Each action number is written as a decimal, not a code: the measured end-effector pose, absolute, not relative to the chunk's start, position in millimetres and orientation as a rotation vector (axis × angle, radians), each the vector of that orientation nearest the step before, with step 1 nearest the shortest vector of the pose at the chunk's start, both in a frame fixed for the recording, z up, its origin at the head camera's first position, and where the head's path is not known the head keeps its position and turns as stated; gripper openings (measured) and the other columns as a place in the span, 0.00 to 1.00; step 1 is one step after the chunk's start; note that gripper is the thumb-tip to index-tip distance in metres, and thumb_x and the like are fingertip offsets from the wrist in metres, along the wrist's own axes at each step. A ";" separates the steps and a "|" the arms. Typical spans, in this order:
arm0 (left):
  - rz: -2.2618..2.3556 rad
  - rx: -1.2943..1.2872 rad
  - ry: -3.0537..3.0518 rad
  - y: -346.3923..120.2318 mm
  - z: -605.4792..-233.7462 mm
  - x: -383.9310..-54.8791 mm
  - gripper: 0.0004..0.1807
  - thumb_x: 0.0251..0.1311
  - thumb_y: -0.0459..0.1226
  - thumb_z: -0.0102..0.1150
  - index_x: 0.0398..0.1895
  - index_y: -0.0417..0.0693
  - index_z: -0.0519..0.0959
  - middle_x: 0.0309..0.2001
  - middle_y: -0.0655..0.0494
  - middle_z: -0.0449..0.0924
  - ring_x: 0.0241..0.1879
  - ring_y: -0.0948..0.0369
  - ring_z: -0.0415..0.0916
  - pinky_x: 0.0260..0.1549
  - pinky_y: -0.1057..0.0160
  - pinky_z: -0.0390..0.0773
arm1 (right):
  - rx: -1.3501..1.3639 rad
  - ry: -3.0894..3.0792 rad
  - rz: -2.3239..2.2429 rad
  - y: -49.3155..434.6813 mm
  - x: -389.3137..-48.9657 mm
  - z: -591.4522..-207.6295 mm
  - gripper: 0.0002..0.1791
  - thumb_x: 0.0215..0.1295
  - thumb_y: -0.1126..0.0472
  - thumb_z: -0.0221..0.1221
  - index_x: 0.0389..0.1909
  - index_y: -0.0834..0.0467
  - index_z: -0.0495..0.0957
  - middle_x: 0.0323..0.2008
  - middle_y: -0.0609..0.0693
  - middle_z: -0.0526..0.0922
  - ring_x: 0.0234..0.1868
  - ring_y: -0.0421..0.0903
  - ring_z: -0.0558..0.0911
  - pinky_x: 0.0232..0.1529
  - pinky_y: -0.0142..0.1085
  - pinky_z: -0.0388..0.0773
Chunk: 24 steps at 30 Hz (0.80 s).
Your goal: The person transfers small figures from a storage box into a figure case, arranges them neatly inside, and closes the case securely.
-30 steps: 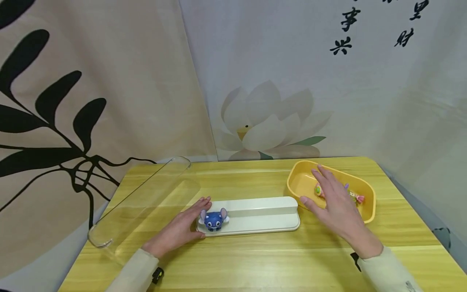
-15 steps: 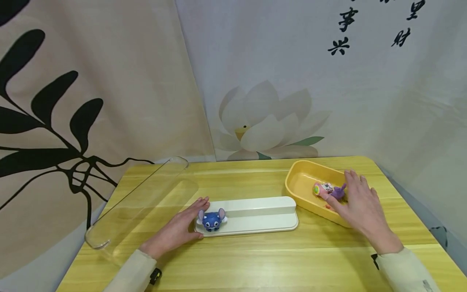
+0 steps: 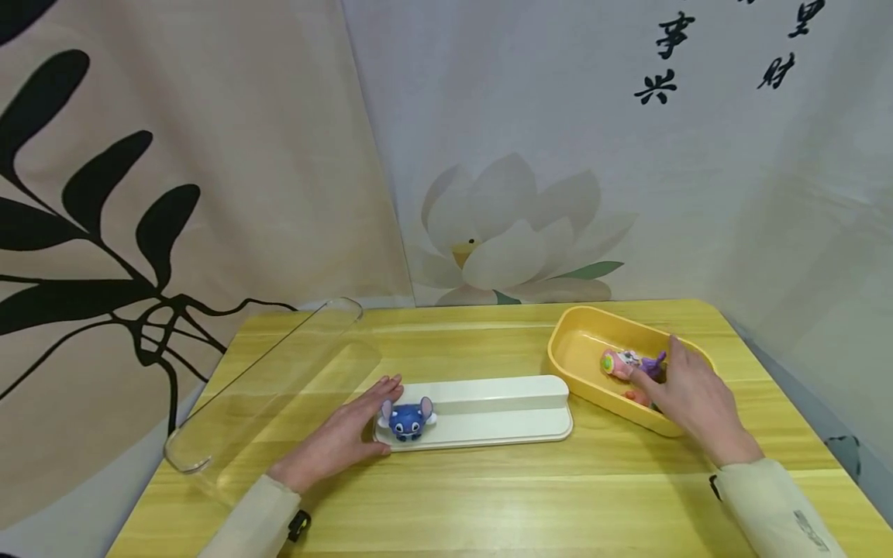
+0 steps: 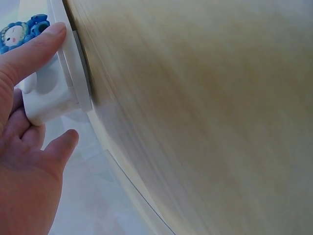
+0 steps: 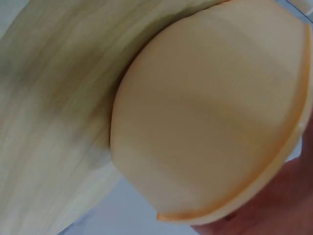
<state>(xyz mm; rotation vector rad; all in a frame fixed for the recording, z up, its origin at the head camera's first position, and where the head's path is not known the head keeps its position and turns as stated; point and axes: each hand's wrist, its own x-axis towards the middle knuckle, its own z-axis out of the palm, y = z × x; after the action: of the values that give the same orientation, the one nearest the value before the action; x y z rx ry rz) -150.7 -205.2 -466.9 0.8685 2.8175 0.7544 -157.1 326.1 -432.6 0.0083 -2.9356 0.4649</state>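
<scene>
My left hand (image 3: 342, 438) holds the left end of a long white display base (image 3: 502, 426), its thumb along the front edge and its fingers by the back corner. On that end stands a small blue figurine (image 3: 408, 419) with large ears, also visible beyond the thumb in the left wrist view. At the right, my right hand (image 3: 701, 399) reaches down into a yellow tray (image 3: 582, 341). Beside its thumb lie a pink figurine (image 3: 617, 363), a purple figurine (image 3: 652, 366) and a small orange-pink piece (image 3: 638, 397). The right fingertips are hidden; whether they pinch anything is unclear.
A long clear plastic cover (image 3: 272, 395) lies slantwise on the left of the light wooden table (image 3: 488, 504), partly past its left edge. Behind the table hangs a printed cloth (image 3: 530, 101). The yellow tray's outer wall (image 5: 205, 107) fills most of the right wrist view.
My right hand has moved right and lower from above the tray, its fingers now bent down inside, so the pink and purple figurines show more fully. The left hand stays on the base.
</scene>
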 end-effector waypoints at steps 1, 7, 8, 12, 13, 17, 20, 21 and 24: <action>0.754 0.866 2.817 -205.1 -466.8 -150.7 0.53 0.50 0.34 0.80 0.80 0.45 0.60 0.82 0.52 0.50 0.80 0.48 0.50 0.71 0.37 0.60 | 0.000 -2.949 0.476 326.4 -158.1 -433.1 0.54 0.70 0.30 0.57 0.66 0.79 0.61 0.46 0.72 0.77 0.44 0.68 0.78 0.34 0.61 0.79; 0.754 0.842 2.807 -205.1 -464.3 -150.6 0.54 0.50 0.35 0.80 0.80 0.46 0.60 0.82 0.51 0.51 0.80 0.50 0.48 0.72 0.37 0.60 | -0.007 -2.955 0.465 325.3 -161.7 -434.8 0.35 0.73 0.37 0.57 0.41 0.71 0.71 0.28 0.59 0.75 0.28 0.55 0.74 0.23 0.45 0.71; 0.757 0.842 2.806 -205.0 -464.1 -150.5 0.54 0.50 0.35 0.80 0.80 0.46 0.60 0.82 0.51 0.51 0.80 0.50 0.48 0.72 0.37 0.60 | -0.008 -2.950 0.462 325.0 -162.2 -434.9 0.33 0.73 0.38 0.58 0.38 0.69 0.71 0.27 0.57 0.74 0.26 0.54 0.73 0.22 0.43 0.69; 0.764 0.840 2.798 -204.7 -463.0 -150.6 0.54 0.50 0.34 0.80 0.80 0.46 0.60 0.82 0.51 0.50 0.81 0.50 0.48 0.72 0.38 0.59 | -0.018 -2.925 0.461 325.2 -165.2 -435.7 0.28 0.72 0.40 0.60 0.28 0.62 0.69 0.22 0.53 0.70 0.24 0.52 0.70 0.21 0.39 0.63; 0.768 0.838 2.797 -204.7 -463.1 -150.7 0.54 0.50 0.34 0.80 0.80 0.47 0.60 0.82 0.52 0.50 0.81 0.50 0.48 0.72 0.38 0.59 | -0.020 -2.923 0.461 325.5 -166.3 -435.9 0.28 0.72 0.41 0.60 0.28 0.61 0.69 0.22 0.52 0.69 0.24 0.52 0.70 0.21 0.39 0.63; 0.771 0.839 2.799 -205.0 -463.3 -150.5 0.54 0.49 0.34 0.80 0.80 0.47 0.60 0.82 0.51 0.51 0.81 0.50 0.48 0.73 0.38 0.59 | -0.027 -2.937 0.465 326.5 -170.0 -436.0 0.26 0.72 0.43 0.61 0.28 0.62 0.70 0.21 0.52 0.70 0.24 0.51 0.71 0.21 0.40 0.64; 0.768 0.846 2.804 -205.2 -463.8 -150.4 0.55 0.49 0.34 0.80 0.80 0.46 0.60 0.82 0.51 0.51 0.80 0.50 0.49 0.72 0.38 0.59 | -0.025 -2.961 0.479 326.9 -172.0 -435.4 0.25 0.72 0.45 0.60 0.29 0.63 0.69 0.22 0.52 0.71 0.24 0.51 0.71 0.22 0.40 0.65; 0.766 0.846 2.805 -205.3 -464.0 -150.4 0.55 0.49 0.34 0.81 0.80 0.47 0.60 0.82 0.51 0.51 0.80 0.50 0.49 0.72 0.38 0.59 | -0.025 -2.968 0.480 326.8 -172.6 -435.3 0.25 0.72 0.45 0.60 0.29 0.64 0.69 0.22 0.52 0.71 0.24 0.51 0.71 0.22 0.40 0.65; 0.761 0.839 2.803 -205.6 -464.5 -150.6 0.55 0.49 0.35 0.81 0.81 0.48 0.60 0.82 0.52 0.51 0.81 0.51 0.48 0.73 0.38 0.59 | -0.022 -2.989 0.480 326.5 -173.8 -435.3 0.24 0.71 0.46 0.60 0.30 0.63 0.68 0.22 0.52 0.70 0.24 0.51 0.70 0.23 0.39 0.63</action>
<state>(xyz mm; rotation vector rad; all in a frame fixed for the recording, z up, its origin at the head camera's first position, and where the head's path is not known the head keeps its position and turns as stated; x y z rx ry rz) -150.6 -205.6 -464.5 0.8389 2.8030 0.7607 -173.8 326.5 -435.3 -0.0216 -2.9895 0.4802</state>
